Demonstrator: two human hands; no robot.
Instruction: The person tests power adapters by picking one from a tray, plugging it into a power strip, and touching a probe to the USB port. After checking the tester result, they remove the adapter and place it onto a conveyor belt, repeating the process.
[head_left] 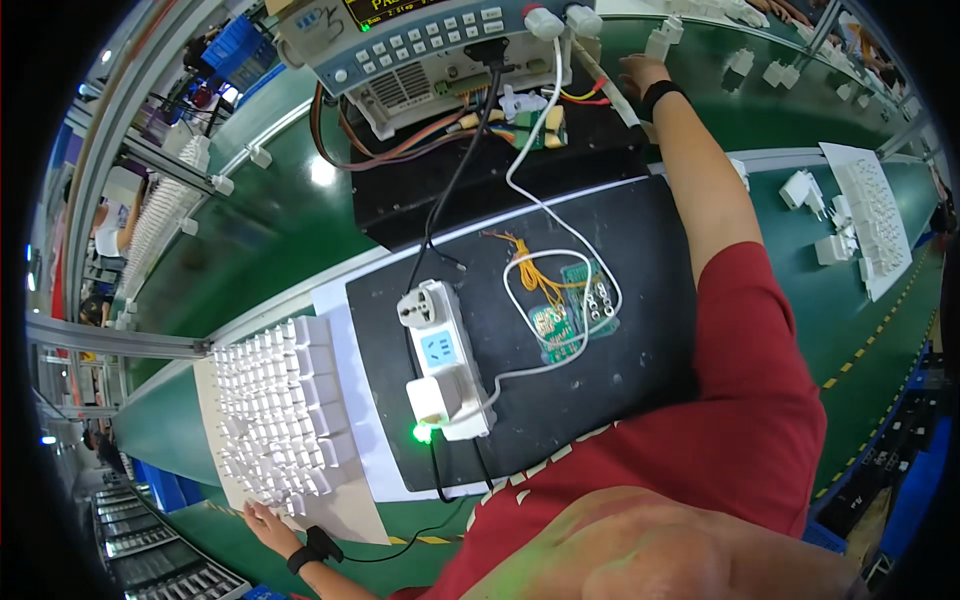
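Observation:
My right arm stretches far forward, and my right hand (643, 74) is at the green belt beside the test instrument, close to a white power adapter (657, 44). Its fingers are partly hidden, so I cannot see whether they grip anything. Low on the left, my left hand (270, 530) has its fingers apart at the near corner of a block of white adapters (280, 410) packed in rows. On the black mat (480, 290), a power strip (448, 350) carries a white plugged-in adapter (434, 398) with a green light beside it. A white cable (520, 372) runs from there.
A bench test instrument (420, 55) with keys and a display stands at the back. Green circuit boards (570, 325) with an orange wire bundle lie on the mat. More adapters (800, 190) sit at right beside a white tray (868, 220). People work nearby.

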